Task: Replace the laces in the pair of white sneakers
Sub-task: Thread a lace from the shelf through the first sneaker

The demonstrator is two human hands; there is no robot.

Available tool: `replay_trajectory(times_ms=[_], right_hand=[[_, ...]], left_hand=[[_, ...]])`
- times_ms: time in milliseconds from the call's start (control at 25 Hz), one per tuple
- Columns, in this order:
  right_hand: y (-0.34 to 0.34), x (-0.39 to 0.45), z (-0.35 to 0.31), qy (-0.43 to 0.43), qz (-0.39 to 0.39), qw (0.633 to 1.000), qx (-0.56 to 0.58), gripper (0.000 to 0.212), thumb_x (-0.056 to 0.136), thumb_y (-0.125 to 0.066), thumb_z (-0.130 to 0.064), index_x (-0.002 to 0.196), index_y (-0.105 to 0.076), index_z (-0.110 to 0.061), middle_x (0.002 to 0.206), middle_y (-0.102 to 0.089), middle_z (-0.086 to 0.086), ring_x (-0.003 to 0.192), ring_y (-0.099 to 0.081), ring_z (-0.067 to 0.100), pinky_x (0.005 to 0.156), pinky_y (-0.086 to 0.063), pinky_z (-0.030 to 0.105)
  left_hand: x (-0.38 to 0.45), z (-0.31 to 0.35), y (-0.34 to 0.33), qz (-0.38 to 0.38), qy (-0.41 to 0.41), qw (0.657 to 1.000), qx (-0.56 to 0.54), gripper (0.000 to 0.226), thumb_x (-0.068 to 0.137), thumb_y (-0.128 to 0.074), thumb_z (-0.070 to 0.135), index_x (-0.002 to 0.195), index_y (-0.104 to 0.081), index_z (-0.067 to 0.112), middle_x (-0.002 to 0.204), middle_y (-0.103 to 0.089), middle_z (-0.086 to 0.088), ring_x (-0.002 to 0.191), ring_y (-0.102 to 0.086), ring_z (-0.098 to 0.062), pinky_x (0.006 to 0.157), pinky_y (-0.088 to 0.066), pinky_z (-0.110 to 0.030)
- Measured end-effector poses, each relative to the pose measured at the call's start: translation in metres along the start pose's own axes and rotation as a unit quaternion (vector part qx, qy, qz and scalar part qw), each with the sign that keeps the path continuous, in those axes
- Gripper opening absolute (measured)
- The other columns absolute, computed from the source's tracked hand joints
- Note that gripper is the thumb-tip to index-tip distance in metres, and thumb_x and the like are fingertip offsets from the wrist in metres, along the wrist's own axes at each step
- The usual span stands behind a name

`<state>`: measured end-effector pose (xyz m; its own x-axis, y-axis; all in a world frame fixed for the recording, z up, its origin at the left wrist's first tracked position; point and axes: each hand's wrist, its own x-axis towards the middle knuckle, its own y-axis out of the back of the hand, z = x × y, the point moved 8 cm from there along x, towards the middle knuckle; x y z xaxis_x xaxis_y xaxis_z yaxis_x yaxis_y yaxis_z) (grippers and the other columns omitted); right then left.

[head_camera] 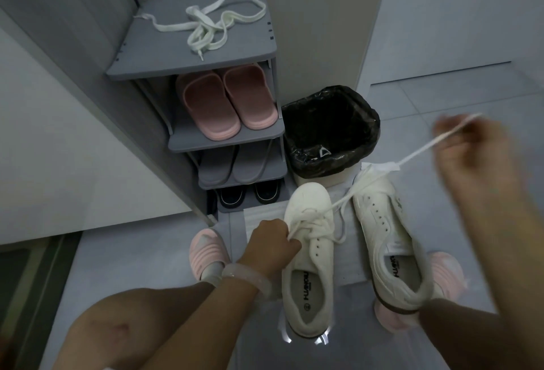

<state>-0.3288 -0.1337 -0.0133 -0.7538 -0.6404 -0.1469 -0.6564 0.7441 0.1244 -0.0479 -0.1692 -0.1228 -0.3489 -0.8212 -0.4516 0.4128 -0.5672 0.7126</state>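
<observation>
Two sneakers sit side by side on a pale sheet on the floor, toes away from the person, and all the action is on the left sneaker (309, 251). The left hand (272, 241) is clenched on the lace (382, 176) right at the eyelets, likely pinning the shoe so it stays put. The right hand (471, 145), raised and blurred, pinches the far end of that lace and draws it taut across the right sneaker (388, 237) — a pull to run it through the holes, I'd say; whether it is going in or coming out I cannot tell. The right sneaker shows bare eyelets, no lace. Up on the top shelf of the rack (132, 70) lies a loose tangle of laces (212, 25), parked within reach; I cannot count how many. One bin (329, 131) beside the rack, with a black liner. Three pairs sit on the rack's lower shelves.
</observation>
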Motion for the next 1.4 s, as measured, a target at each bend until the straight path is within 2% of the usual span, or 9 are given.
replay_trajectory(times_ms=[120,240,320,400,640,920,1040,1240,1400], right_hand=[[0.044,0.018,-0.034,0.107,0.074,0.991,-0.007,0.034,0.095,-0.042,-0.039,0.083,-0.056,-0.011,0.062,-0.059,-0.012,0.049,-0.049,-0.006,0.049,-0.039,0.009],[-0.028,-0.008,-0.007,0.03,-0.145,0.983,-0.105,0.016,0.092,-0.047,-0.015,0.078,-0.055,-0.021,0.057,-0.06,-0.006,0.043,-0.042,0.007,0.041,-0.032,0.016],[-0.087,-0.053,0.036,0.068,-0.325,0.878,-0.346,0.006,0.09,-0.055,-0.023,0.093,-0.06,-0.022,0.074,-0.067,0.003,0.057,-0.054,0.012,0.048,-0.038,0.013],[-0.105,-0.074,0.074,0.109,-0.358,0.79,-0.486,0.026,0.09,-0.056,-0.03,0.112,-0.058,-0.018,0.097,-0.067,0.007,0.088,-0.062,0.018,0.071,-0.046,0.02],[-0.11,-0.081,0.096,0.127,-0.35,0.73,-0.573,0.021,0.092,-0.049,-0.028,0.099,-0.06,-0.012,0.103,-0.062,0.006,0.093,-0.059,0.021,0.076,-0.047,0.029],[-0.111,-0.106,0.082,0.126,-0.557,0.609,-0.55,0.024,0.089,-0.056,-0.033,0.067,-0.053,-0.024,0.069,-0.047,-0.012,0.069,-0.046,0.007,0.058,-0.034,0.016],[-0.106,-0.104,0.09,0.109,-0.541,0.607,-0.572,0.022,0.09,-0.054,-0.031,0.069,-0.053,-0.022,0.071,-0.047,-0.008,0.076,-0.049,0.013,0.059,-0.034,0.016],[-0.098,-0.091,0.087,0.082,-0.506,0.638,-0.575,0.025,0.091,-0.053,-0.029,0.068,-0.053,-0.02,0.07,-0.048,-0.007,0.072,-0.049,0.012,0.058,-0.035,0.017],[-0.099,-0.093,0.088,0.051,-0.507,0.645,-0.57,0.029,0.091,-0.054,-0.027,0.063,-0.05,-0.023,0.07,-0.048,-0.007,0.062,-0.044,0.006,0.054,-0.034,0.016]], left_hand=[[0.0,-0.002,-0.001,-0.013,0.011,0.999,-0.028,0.018,0.081,-0.055,0.02,0.07,-0.05,0.007,0.077,-0.059,-0.014,0.075,-0.065,-0.031,0.071,-0.056,-0.046],[0.0,0.002,-0.001,-0.005,0.022,0.999,-0.038,0.023,0.084,-0.057,0.032,0.09,-0.054,0.011,0.095,-0.064,-0.012,0.085,-0.064,-0.029,0.078,-0.055,-0.039],[0.005,0.01,0.01,0.061,-0.01,0.998,0.023,0.031,0.089,-0.053,0.037,0.112,-0.053,0.015,0.109,-0.061,-0.007,0.1,-0.059,-0.025,0.083,-0.046,-0.032],[0.012,0.021,0.015,0.107,-0.071,0.99,0.052,0.034,0.091,-0.051,0.029,0.122,-0.05,0.016,0.119,-0.056,-0.006,0.11,-0.053,-0.023,0.089,-0.041,-0.03],[0.016,0.02,0.014,0.127,-0.055,0.985,-0.1,0.01,0.085,-0.051,0.016,0.076,-0.052,0.012,0.079,-0.054,-0.004,0.075,-0.052,-0.018,0.069,-0.045,-0.022],[0.021,0.005,0.025,0.018,0.067,0.918,-0.392,0.025,0.086,-0.057,0.009,0.062,-0.052,0.013,0.061,-0.049,-0.001,0.053,-0.047,-0.006,0.057,-0.035,-0.019],[0.02,-0.022,0.03,0.058,0.115,0.929,-0.346,0.026,0.087,-0.06,0.013,0.062,-0.051,0.014,0.065,-0.051,-0.003,0.06,-0.046,-0.011,0.055,-0.036,-0.021],[0.013,-0.038,0.037,0.028,0.096,0.989,0.111,0.011,0.091,-0.052,0.023,0.091,-0.055,0.013,0.108,-0.056,-0.005,0.106,-0.054,-0.024,0.088,-0.039,-0.033],[0.01,-0.005,0.05,0.128,-0.015,0.988,0.084,0.014,0.09,-0.05,0.02,0.085,-0.056,0.008,0.096,-0.059,-0.01,0.093,-0.057,-0.027,0.077,-0.042,-0.031]])
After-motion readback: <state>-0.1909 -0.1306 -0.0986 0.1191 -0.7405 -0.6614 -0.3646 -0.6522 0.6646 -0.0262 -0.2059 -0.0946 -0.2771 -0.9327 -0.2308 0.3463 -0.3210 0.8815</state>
